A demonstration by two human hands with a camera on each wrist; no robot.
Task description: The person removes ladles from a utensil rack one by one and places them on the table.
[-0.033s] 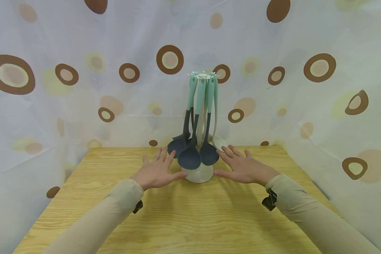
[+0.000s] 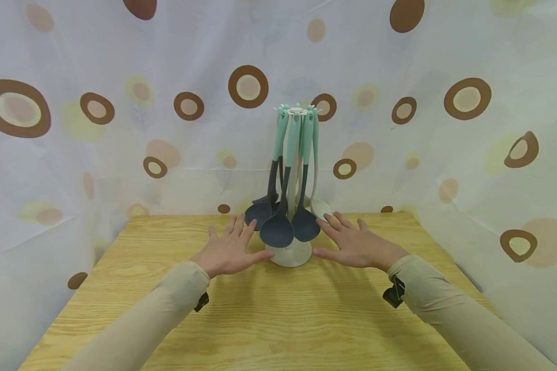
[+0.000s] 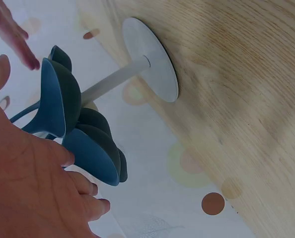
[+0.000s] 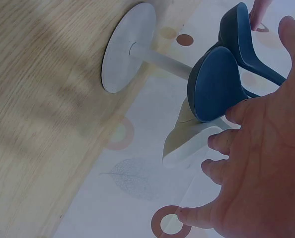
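A white utensil stand (image 2: 290,258) holds several hanging utensils with mint-green handles. In front hangs a dark ladle (image 2: 277,231), with a second dark ladle (image 2: 306,225) to its right and a dark bowl-shaped utensil (image 2: 257,214) to its left. Farther right is a white utensil (image 2: 321,208). My left hand (image 2: 227,250), fingers spread and straight, is left of the stand. Spread likewise, my right hand (image 2: 359,245) is on the other side. Both hands hold nothing; whether fingertips touch the utensils, I cannot tell. Utensils at the back are partly hidden.
The stand's round base rests on a wood-grain table (image 2: 278,319). Behind and beside the table hangs a white sheet (image 2: 204,149) patterned with brown rings and pale dots. Dark straps (image 2: 394,292) show at both wrists.
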